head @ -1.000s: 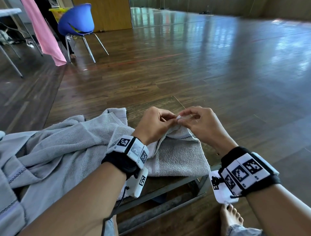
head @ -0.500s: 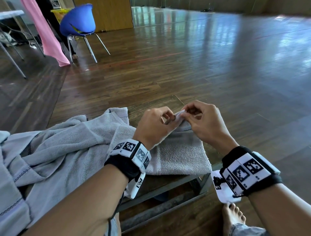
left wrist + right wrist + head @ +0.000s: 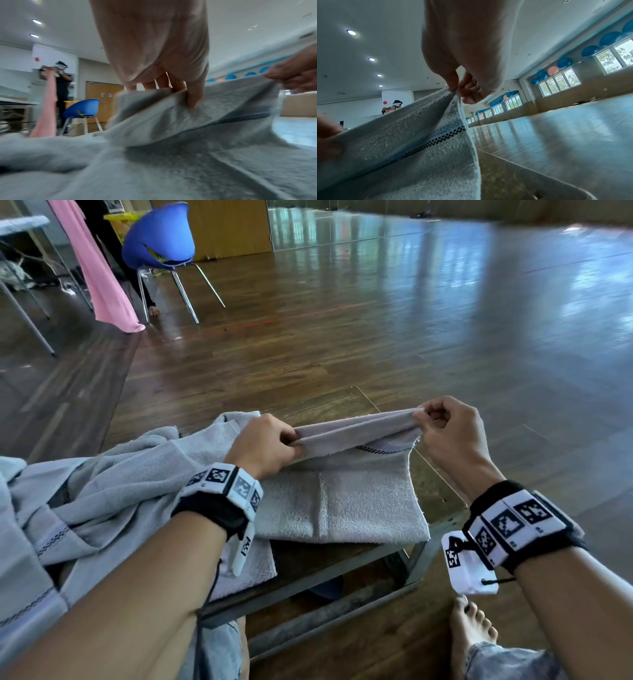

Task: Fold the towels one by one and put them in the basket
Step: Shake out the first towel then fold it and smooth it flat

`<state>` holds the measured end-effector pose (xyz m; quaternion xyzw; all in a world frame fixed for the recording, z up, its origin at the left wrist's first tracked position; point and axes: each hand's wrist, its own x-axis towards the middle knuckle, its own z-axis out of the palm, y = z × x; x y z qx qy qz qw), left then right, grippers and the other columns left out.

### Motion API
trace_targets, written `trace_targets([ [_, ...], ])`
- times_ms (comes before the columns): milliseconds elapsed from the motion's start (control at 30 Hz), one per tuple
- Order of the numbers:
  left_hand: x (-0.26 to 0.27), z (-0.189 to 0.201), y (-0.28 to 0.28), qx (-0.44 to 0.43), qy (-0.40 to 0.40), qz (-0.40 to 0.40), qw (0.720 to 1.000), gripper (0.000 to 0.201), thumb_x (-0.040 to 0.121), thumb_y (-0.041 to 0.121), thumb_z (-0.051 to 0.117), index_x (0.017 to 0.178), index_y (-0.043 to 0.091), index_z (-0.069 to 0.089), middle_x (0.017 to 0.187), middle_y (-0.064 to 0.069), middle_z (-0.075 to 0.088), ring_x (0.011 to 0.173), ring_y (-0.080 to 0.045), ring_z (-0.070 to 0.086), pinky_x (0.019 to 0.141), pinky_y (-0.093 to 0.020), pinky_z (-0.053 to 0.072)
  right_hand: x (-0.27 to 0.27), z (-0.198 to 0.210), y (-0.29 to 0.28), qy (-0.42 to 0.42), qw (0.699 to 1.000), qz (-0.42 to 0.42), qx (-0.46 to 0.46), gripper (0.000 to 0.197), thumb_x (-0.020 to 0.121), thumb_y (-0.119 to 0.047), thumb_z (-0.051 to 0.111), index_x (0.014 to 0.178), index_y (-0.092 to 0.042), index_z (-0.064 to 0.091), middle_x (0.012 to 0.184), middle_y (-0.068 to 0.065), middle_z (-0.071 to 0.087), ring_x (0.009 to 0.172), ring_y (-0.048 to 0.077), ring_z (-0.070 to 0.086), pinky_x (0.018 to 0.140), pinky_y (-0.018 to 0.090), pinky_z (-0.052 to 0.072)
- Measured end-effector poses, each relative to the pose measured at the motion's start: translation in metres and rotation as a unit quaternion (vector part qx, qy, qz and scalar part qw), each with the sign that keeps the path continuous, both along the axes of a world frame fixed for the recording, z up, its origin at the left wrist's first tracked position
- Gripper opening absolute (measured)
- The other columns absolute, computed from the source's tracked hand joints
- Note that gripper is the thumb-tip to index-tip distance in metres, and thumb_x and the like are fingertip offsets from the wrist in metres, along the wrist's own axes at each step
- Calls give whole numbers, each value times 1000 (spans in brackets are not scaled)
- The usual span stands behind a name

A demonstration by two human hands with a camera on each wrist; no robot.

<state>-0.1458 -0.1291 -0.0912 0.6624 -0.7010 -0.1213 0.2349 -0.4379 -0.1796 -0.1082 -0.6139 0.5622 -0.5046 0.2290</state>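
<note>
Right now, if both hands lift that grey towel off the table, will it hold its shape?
Probably not. The grey towel sags between the left hand and the right hand, so it looks floppy. Its terry pile looks grippy, unlikely to slip from the pinch. The folded layers may well fall open, since only the far edge is held.

A large hall with a glossy dark wooden floor [image 3: 376, 337] that reflects daylight. A blue chair [image 3: 159, 237] on thin metal legs stands far left, just beside a hanging pink cloth [image 3: 99, 278]. Behind the chair is a wooden door [image 3: 104, 100]. A row of windows [image 3: 559, 82] runs along the right wall, with blue and orange balls [image 3: 565, 62] lined up above them. Round lights [image 3: 351, 32] are set into the white ceiling.
</note>
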Motion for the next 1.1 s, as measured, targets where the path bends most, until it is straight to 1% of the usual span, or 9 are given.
trace_targets([
  [167,38,1,17,-54,55,59,995,16,85,21,75,76,8,78,69,-7,70,62,-13,56,59,-25,40,0,-2,4,-16,998,-50,25,5,91,-19,74,95,-16,72,82,-8,67,71,2,59,69,15,50],
  [233,46,2,24,-68,72,70,993,13,87,21,75,85,9,80,80,2,74,71,-10,61,67,-18,43,2,-3,8,-12,998,-48,32,6,91,-18,73,96,-14,72,85,-4,69,72,6,60,69,16,50],
  [333,53,4,33,-81,70,64,992,12,89,20,73,95,12,79,94,9,71,85,-7,62,76,-10,40,4,-2,13,-17,998,-40,45,6,92,-17,74,96,-13,72,90,3,71,79,17,67,77,28,59],
  [433,61,5,41,-74,63,36,995,10,92,20,69,96,17,77,95,5,74,87,-13,65,77,-21,46,6,1,15,-34,997,-33,56,7,92,-17,75,96,-13,71,91,5,72,84,27,72,81,41,62],
  [633,69,7,48,-99,25,4,995,8,97,24,61,96,23,69,83,12,68,82,-18,64,70,-30,48,13,3,17,-51,996,-44,55,9,90,-19,77,89,-20,68,80,-1,71,58,12,70,70,40,65],
  [800,72,5,48,-104,20,14,994,10,99,36,56,100,27,51,94,1,75,78,-23,69,66,-39,56,14,-4,13,-62,995,-47,67,12,91,-19,76,86,-23,66,74,-2,71,64,19,74,78,45,63],
  [867,75,4,47,-125,13,20,992,8,98,31,57,98,23,59,94,8,75,82,-18,71,67,-35,56,15,-4,12,-61,995,-47,64,13,93,-20,74,87,-24,63,74,-2,70,67,22,75,80,47,62],
  [1000,77,3,45,-158,7,10,987,11,97,18,63,92,18,72,75,29,61,71,15,59,56,-3,37,18,-3,12,-59,996,-42,57,17,96,-18,69,85,-27,59,76,-5,67,73,27,74,79,48,62],
  [1100,78,6,43,-167,21,11,986,8,94,15,66,89,16,73,77,21,64,72,10,58,61,-5,37,18,-2,9,-32,997,-46,43,11,98,-21,65,90,-24,58,83,-9,62,82,23,67,77,34,57],
])
